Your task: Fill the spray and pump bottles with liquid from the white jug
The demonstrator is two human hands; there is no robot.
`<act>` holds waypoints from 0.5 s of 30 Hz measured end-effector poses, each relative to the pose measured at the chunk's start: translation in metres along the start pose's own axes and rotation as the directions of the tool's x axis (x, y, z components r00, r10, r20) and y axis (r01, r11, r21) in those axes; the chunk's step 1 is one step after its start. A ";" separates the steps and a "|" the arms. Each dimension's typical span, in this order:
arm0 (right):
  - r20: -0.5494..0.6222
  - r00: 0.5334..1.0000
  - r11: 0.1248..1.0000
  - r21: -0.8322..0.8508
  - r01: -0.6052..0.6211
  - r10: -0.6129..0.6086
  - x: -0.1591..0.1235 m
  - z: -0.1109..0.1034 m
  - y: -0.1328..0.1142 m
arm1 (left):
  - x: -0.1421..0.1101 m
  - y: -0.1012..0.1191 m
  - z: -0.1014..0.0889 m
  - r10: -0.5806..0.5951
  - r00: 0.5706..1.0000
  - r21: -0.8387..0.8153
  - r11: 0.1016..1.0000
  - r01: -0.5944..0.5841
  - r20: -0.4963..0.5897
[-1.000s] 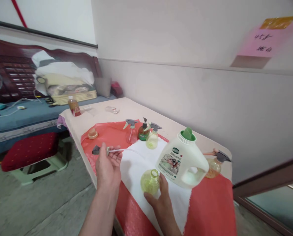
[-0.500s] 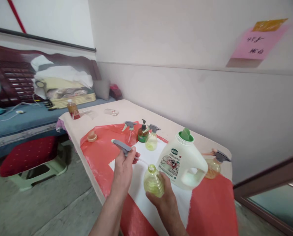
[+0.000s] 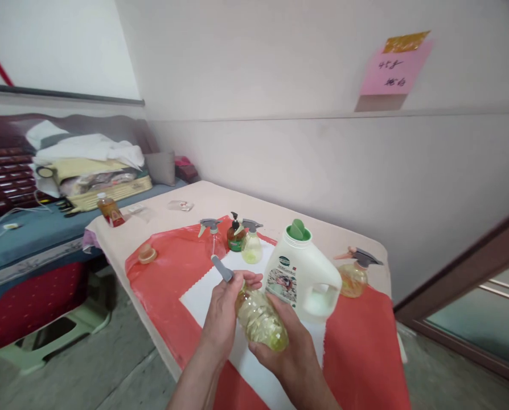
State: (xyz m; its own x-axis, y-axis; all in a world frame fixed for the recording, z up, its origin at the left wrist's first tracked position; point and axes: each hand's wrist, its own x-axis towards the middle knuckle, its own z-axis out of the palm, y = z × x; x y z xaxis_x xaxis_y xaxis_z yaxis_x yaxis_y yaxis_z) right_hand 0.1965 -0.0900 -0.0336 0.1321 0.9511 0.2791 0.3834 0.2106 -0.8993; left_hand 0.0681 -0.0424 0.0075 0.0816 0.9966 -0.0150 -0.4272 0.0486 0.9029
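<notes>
My right hand (image 3: 291,347) is wrapped under a small yellow-green spray bottle (image 3: 261,320), tilted with its neck toward the upper left. My left hand (image 3: 226,304) grips a grey trigger sprayer head (image 3: 222,268) at the bottle's neck; whether it is seated on the neck is hidden by my fingers. Both hands are above a white cloth (image 3: 203,293) that lies on a red sheet (image 3: 164,267) on the table. A white detergent jug (image 3: 303,273) with a green cap stands just behind my hands.
Behind stand a pink spray bottle (image 3: 209,230), a green pump bottle (image 3: 236,236) and a yellow spray bottle (image 3: 251,245). An orange spray bottle (image 3: 354,273) sits right of the jug. An orange cap (image 3: 147,254) and a brown bottle (image 3: 108,209) are at left. A bed with folded bedding lies beyond.
My right hand lifted the yellow-green bottle off the cloth and tilted it. My left hand brought the sprayer head from the left to the bottle's neck. The view shifted right.
</notes>
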 end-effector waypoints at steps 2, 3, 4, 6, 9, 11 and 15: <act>0.093 0.985 0.974 0.163 -0.159 0.146 0.002 -0.002 -0.005 | 0.001 0.002 0.001 -0.014 1.000 -0.019 1.000 0.014 0.004; 0.157 0.965 0.934 0.262 -0.245 0.209 0.002 -0.004 -0.008 | 0.001 0.003 0.002 -0.029 1.000 -0.040 0.999 0.029 0.009; 0.226 0.941 0.871 0.371 -0.321 0.251 0.002 -0.006 -0.011 | 0.001 0.005 0.003 -0.047 0.999 -0.069 0.996 0.048 0.015; 0.362 0.892 0.690 0.574 -0.441 0.269 0.000 -0.008 -0.016 | -0.001 0.007 0.004 -0.089 0.995 -0.134 0.987 0.093 0.032; 0.536 0.812 0.385 0.716 -0.582 0.232 -0.003 -0.011 -0.020 | -0.005 0.008 0.006 -0.134 0.989 -0.203 0.969 0.145 0.066; 0.610 0.765 0.270 0.716 -0.643 0.205 -0.003 -0.014 -0.021 | -0.007 0.008 0.005 -0.148 0.984 -0.240 0.956 0.167 0.097; 0.566 0.810 0.428 0.700 -0.571 0.155 0.000 -0.016 -0.019 | -0.007 0.008 0.001 -0.210 0.968 -0.295 0.924 0.243 0.140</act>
State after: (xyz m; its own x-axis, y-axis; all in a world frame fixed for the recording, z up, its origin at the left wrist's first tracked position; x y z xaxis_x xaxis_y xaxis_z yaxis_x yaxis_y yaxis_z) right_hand 0.2045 -0.0972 -0.0113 -0.3506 0.9308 -0.1037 -0.5513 -0.2947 -0.7805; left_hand 0.0647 -0.0494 0.0154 0.2947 0.9446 -0.1443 -0.6406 0.3074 0.7037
